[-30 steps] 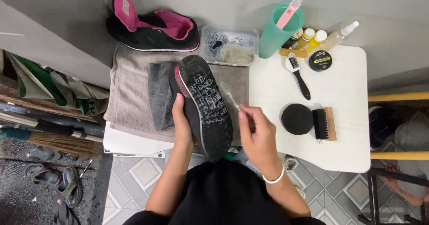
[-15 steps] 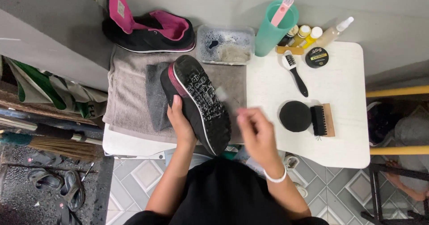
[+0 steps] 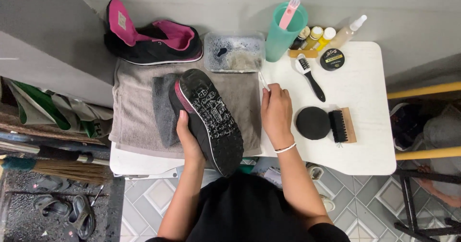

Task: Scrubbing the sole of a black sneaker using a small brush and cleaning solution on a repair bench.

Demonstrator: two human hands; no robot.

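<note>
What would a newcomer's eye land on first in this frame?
Probably the black shoe held sole-up over the grey towel by the left hand. Beside it, the right hand holds a small brush toward the soapy tray. Its pink-lined mate lies behind.

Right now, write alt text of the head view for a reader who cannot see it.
A person's left hand holds a black shoe sole-up over a grey towel, while the right hand reaches a small brush toward a clear tray of sudsy water. Beside them on the white table lie a black-handled brush, a round black sponge and a wooden brush.
</note>
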